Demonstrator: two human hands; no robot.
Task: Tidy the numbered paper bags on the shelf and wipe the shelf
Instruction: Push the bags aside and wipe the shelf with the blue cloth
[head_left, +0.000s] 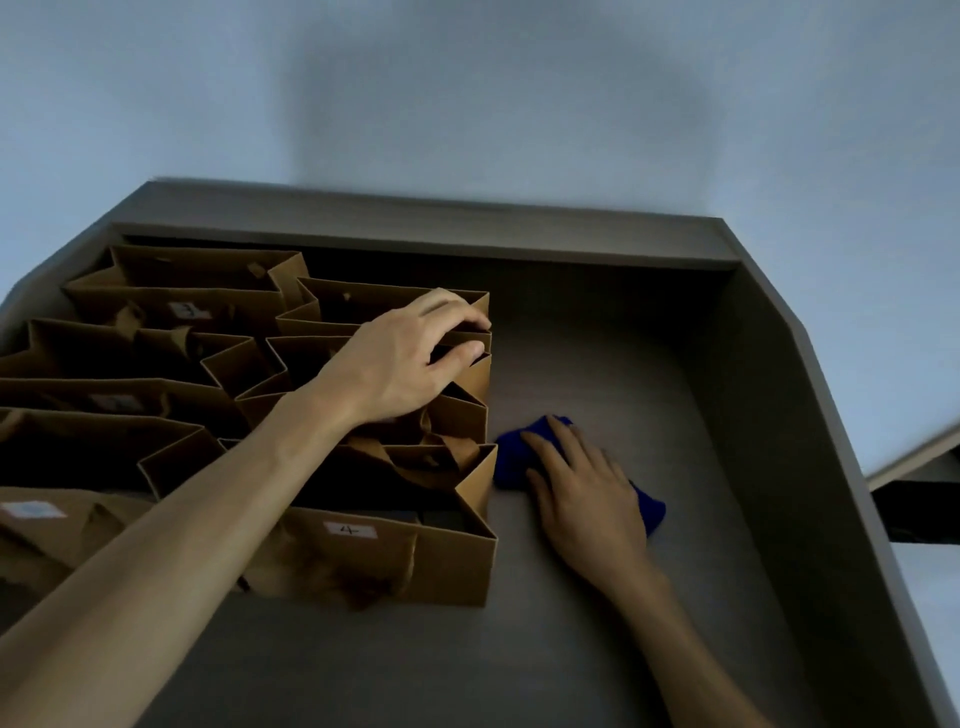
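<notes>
Paper bags (249, 395) crowd the left half of the shelf (597, 364), open tops up, number labels on several; the front one reads 4 (363, 561). Left hand (410, 358) reaches across them, its grip pinched on the top edge of a bag in the right-hand column (467, 340), thumb on one side and fingers on the other. Right hand (587, 499) lies flat on a blue cloth (511, 452) on bare shelf just beside the bags, palm pressing rather than gripping. Step looks like wiping while steadying the bags. Next likely: sweep the cloth over the bare area, keeping the bags clear.
</notes>
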